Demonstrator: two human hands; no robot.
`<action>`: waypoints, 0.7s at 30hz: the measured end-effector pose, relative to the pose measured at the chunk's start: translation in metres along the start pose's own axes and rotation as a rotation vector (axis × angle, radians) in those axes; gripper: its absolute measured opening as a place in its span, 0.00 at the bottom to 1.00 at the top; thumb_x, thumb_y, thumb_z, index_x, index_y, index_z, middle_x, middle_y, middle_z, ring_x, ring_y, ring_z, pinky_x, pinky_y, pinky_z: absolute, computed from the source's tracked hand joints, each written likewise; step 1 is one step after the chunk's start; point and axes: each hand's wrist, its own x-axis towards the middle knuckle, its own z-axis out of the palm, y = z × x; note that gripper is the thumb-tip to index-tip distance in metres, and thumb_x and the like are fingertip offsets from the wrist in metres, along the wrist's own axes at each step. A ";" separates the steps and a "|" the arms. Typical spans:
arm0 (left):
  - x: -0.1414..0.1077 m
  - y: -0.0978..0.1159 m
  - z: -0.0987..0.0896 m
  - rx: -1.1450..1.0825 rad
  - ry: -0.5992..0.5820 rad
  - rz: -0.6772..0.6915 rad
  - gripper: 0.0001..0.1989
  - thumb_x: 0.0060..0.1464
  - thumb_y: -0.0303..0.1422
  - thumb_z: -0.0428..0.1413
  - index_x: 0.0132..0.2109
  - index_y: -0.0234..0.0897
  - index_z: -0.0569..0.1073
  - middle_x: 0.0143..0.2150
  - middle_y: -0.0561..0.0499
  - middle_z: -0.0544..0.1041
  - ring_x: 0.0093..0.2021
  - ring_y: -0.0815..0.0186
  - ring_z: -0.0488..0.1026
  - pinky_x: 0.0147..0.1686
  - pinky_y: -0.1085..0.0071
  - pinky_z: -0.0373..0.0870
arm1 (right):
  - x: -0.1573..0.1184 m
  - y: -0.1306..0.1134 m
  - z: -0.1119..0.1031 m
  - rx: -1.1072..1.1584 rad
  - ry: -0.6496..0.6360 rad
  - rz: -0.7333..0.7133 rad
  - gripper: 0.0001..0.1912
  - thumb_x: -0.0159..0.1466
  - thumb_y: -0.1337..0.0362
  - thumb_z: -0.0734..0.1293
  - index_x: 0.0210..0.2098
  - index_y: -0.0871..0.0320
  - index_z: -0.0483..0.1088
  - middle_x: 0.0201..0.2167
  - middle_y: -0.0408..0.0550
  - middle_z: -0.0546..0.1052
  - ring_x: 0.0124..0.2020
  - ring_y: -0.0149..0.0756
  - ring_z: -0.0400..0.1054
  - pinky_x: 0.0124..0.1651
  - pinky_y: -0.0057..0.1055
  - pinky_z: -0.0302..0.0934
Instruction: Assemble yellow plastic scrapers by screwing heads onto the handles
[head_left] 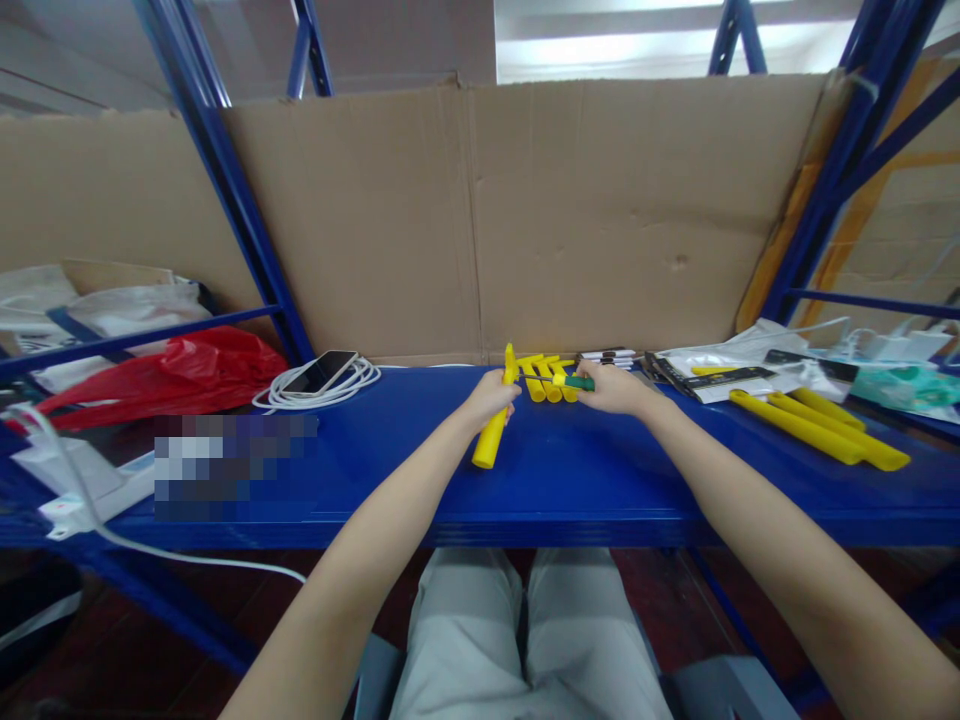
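Note:
My left hand [491, 398] is wrapped round a yellow plastic tool with a tube-like handle [490, 445], its narrower head pointing up and away from me. In my right hand [613, 386] is a screwdriver [577, 382] with a green and yellow handle. Its thin shaft points left and meets the yellow tool near the head; the exact contact is too small to make out. Just behind the screwdriver, several similar yellow pieces [534, 385] lie side by side on the blue shelf [390, 440].
At the right lie several yellow tubes [802, 425] and plastic packets [720, 383]. A phone [322, 371] rests on a coiled white cable [360, 376] at the left, near a red bag [210, 370] and a white power strip [112, 495]. Cardboard [360, 230] closes off the back.

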 end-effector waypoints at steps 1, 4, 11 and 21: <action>0.001 -0.001 0.000 -0.001 0.001 0.002 0.08 0.50 0.21 0.47 0.39 0.34 0.63 0.13 0.61 0.59 0.11 0.72 0.59 0.13 0.78 0.56 | 0.000 -0.001 -0.001 0.000 -0.012 -0.008 0.12 0.56 0.63 0.61 0.40 0.59 0.65 0.36 0.53 0.76 0.35 0.40 0.70 0.32 0.28 0.54; 0.002 -0.002 -0.001 0.003 -0.002 -0.006 0.09 0.50 0.21 0.47 0.39 0.33 0.63 0.13 0.61 0.58 0.11 0.72 0.59 0.13 0.78 0.56 | 0.000 -0.001 -0.002 -0.001 -0.021 -0.021 0.10 0.56 0.64 0.60 0.37 0.59 0.66 0.37 0.53 0.76 0.36 0.40 0.70 0.33 0.28 0.55; -0.001 0.000 0.001 0.030 -0.026 -0.004 0.09 0.49 0.21 0.47 0.39 0.33 0.63 0.13 0.61 0.57 0.11 0.72 0.58 0.13 0.78 0.56 | 0.001 0.002 0.001 -0.012 -0.026 0.040 0.17 0.52 0.65 0.64 0.42 0.60 0.64 0.35 0.53 0.76 0.34 0.40 0.70 0.30 0.27 0.54; -0.002 0.001 0.000 0.063 -0.016 -0.015 0.08 0.50 0.21 0.47 0.39 0.33 0.63 0.14 0.61 0.58 0.11 0.73 0.58 0.14 0.77 0.57 | 0.002 0.002 0.001 0.008 -0.009 -0.035 0.09 0.55 0.65 0.61 0.36 0.59 0.67 0.35 0.53 0.76 0.36 0.40 0.70 0.34 0.28 0.56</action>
